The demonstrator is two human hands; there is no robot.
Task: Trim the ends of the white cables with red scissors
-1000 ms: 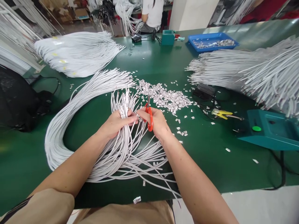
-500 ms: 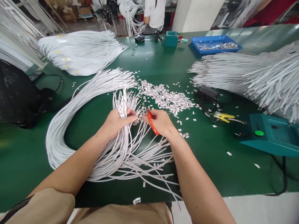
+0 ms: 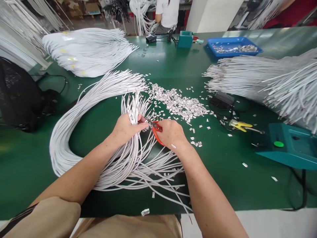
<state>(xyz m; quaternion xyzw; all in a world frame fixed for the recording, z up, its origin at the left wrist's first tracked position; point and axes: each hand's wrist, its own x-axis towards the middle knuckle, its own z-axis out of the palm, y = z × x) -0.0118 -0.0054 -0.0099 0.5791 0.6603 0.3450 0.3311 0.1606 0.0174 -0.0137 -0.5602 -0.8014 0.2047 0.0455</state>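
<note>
My left hand [image 3: 126, 127] is closed round a bunch of white cables [image 3: 133, 109], whose ends stick up above the fist. Scissors with red-orange handles [image 3: 158, 137] are in my right hand [image 3: 172, 132], fingers wrapped round them. The dark blades point left and reach to my left thumb and fingertips; what lies between them is too small to make out. More white cables [image 3: 59, 142] curve in a loop on the green table to the left, and loose cable ends [image 3: 168, 168] fan out under my right wrist. Small silvery-white pieces [image 3: 183, 104] lie heaped just beyond my hands.
Thick cable bundles lie back left [image 3: 84, 49] and right [image 3: 237, 72]. A blue tray [image 3: 211, 42] holds small pieces. At right are yellow-handled pliers [image 3: 240, 125] and a teal machine [image 3: 287, 158]; a black bag [image 3: 17, 96] is at left. A person in white [image 3: 168, 15] sits behind.
The scissors and my right hand have turned and moved left, bringing the blades from pointing up and away to my left fingertips. My left hand keeps its hold on the cables.
</note>
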